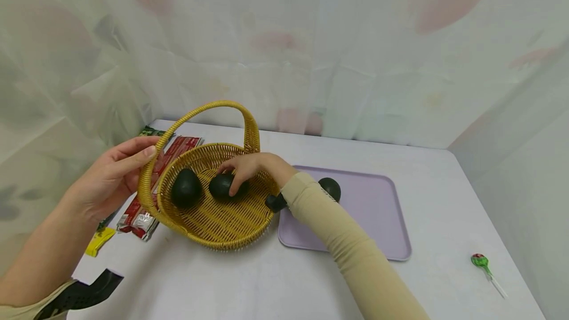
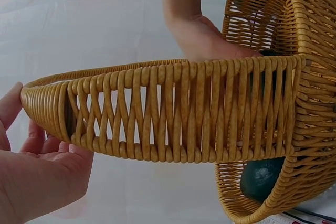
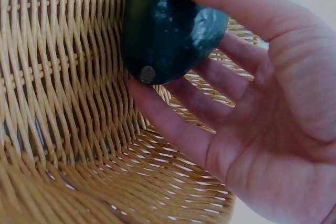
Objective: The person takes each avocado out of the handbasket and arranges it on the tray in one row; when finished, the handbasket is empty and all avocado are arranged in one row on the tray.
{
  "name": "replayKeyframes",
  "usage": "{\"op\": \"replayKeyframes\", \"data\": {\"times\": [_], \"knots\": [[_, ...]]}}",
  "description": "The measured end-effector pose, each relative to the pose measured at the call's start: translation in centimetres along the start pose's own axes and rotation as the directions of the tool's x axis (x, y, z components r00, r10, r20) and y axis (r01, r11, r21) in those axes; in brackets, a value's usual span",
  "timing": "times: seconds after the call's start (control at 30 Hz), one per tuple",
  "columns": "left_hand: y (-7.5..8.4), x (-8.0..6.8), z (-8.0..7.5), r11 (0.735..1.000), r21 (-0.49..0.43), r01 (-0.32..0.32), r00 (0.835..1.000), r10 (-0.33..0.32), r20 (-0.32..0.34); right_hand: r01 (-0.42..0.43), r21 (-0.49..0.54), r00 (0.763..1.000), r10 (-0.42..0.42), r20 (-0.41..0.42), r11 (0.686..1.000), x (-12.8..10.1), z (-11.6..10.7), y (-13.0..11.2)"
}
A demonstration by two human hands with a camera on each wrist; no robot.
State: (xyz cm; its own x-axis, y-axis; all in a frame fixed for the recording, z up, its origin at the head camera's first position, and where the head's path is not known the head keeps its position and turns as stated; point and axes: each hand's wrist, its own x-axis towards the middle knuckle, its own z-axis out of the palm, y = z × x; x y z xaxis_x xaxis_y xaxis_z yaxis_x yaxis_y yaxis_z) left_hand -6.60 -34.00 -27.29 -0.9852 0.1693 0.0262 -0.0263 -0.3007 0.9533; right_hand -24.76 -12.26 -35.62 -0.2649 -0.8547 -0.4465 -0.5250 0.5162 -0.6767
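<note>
A yellow wicker basket with a tall arched handle stands left of the middle of the table. My left hand holds the side of that handle between thumb and fingers. Inside the basket, my right hand grips a dark green avocado from above, fingers and thumb around it. In the right wrist view this avocado lies against the woven bottom. Another avocado rests at the basket's left side. A third avocado sits on a lilac tray, partly hidden behind my right sleeve.
Red snack packets lie left of the basket, partly behind it and my left hand. A small yellow packet is nearer the front. A lollipop with a green and red wrapper lies at the far right. A pale curtain hangs behind the table.
</note>
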Motion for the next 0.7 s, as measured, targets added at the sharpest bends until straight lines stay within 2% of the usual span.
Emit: {"op": "replayKeyframes", "data": {"times": [0.3, 0.7], "knots": [[0.02, 0.11, 0.01, 1.000, -0.003, -0.007, 1.000, 0.007, 0.017, -0.046, 0.081, 0.999, 0.046, 0.006, 0.996, -0.06, 0.15, 0.39], [-0.02, 0.39, 0.05, 1.000, -0.008, -0.005, 1.000, 0.006, 0.027, -0.051, 0.070, 0.999, 0.050, 0.014, 0.996, -0.46, 0.08, 0.39]]}}
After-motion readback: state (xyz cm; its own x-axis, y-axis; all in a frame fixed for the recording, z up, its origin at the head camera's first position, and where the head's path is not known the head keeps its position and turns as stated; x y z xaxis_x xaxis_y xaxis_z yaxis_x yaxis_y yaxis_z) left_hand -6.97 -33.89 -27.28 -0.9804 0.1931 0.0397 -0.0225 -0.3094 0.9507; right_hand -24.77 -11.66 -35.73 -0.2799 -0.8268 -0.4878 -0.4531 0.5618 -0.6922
